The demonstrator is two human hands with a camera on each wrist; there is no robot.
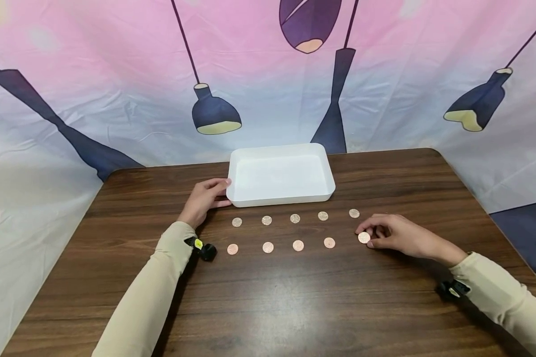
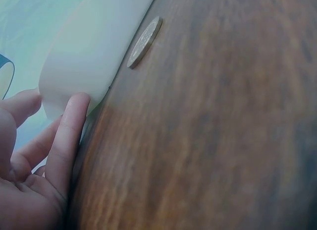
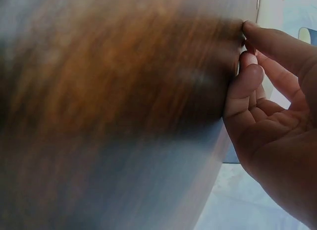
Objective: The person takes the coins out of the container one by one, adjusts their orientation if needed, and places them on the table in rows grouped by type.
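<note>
My left hand (image 1: 204, 199) rests against the left end of a white rectangular tray (image 1: 281, 202). Its fingers are fairly straight, and in the left wrist view two fingertips (image 2: 78, 103) touch the tray's outer wall near a corner. Out to the right, my right hand (image 1: 397, 235) pinches a copper-coloured coin (image 1: 364, 238) between thumb and fingers, at or just above the tabletop. In the right wrist view the fingers mostly hide this coin. Closest to it lies a duller coin (image 1: 354, 213), just behind.
Several dull coins, one of them a coin (image 1: 295, 218) in the middle, form a row before the tray. A nearer row has several copper coins, including a coin (image 1: 298, 246). All lie on a dark wooden table (image 1: 268, 312); behind it hangs a lamp-patterned cloth (image 1: 268, 99).
</note>
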